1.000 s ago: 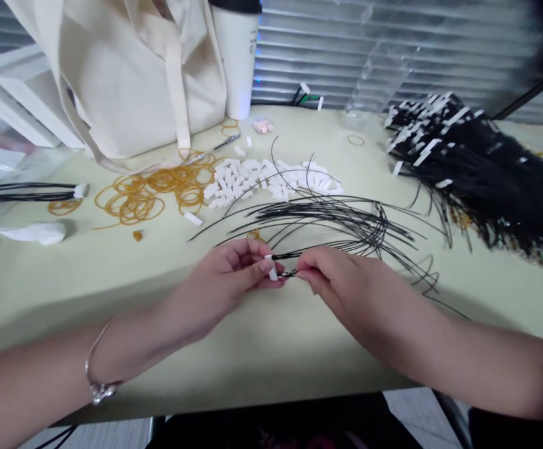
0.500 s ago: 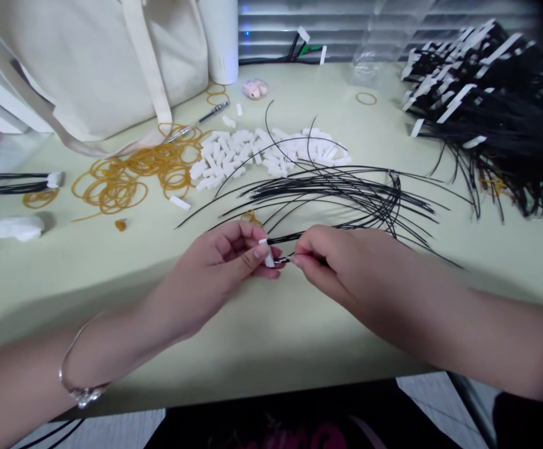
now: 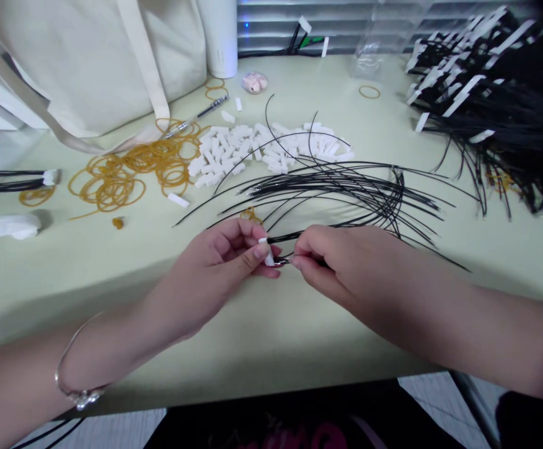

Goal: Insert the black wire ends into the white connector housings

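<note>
My left hand [image 3: 227,252] pinches a small white connector [image 3: 268,251] between thumb and fingers. Black wires run from the connector's right side toward my right hand [image 3: 327,252]. That hand's thumb and forefinger are closed on a thin black wire, its metal tip close to the lower end of the connector; whether the tip is inside cannot be made out. Behind both hands lies a loose bundle of black wires [image 3: 337,182]. Beyond it is a pile of white connectors [image 3: 234,149].
Yellow rubber bands [image 3: 112,187] and a pen [image 3: 213,106] lie at the left, by a cloth bag [image 3: 93,75]. A large heap of wired connectors [image 3: 496,118] fills the back right. A white cylinder [image 3: 220,37] stands at the back.
The view has shifted slightly. Both hands keep nearly the same pose, and the wire tip at the connector has moved only a little.
</note>
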